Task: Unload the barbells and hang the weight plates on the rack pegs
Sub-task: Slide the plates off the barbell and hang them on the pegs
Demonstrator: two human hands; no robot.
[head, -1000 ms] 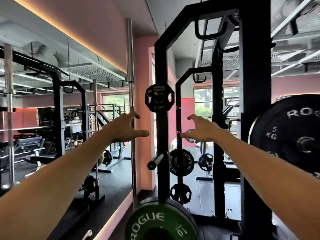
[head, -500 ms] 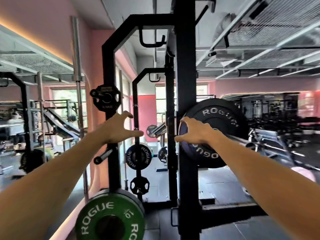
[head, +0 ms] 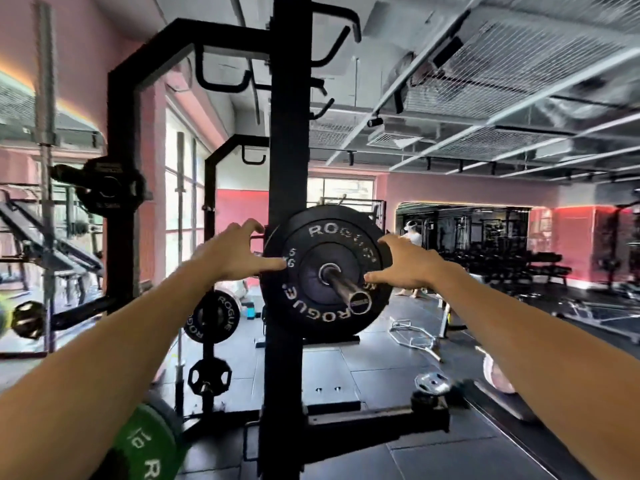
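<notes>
A black 5 kg Rogue plate sits on the steel barbell sleeve, which points toward me from the black rack upright. My left hand is spread at the plate's left edge, thumb touching its face. My right hand is spread at the right edge, thumb on the face. Neither hand has closed around the plate. To the left, a rear upright carries a small black plate on a high peg, with a bare peg lower down.
A green 10 kg plate hangs low at the left. More black plates hang on a farther rack post. A vertical barbell stands at the left. A hex bar and loose plate lie on the floor; a person stands far back.
My view has swung right, bringing the loaded 5 kg plate to the centre. Both hands have moved from mid-air onto the plate's left and right edges.
</notes>
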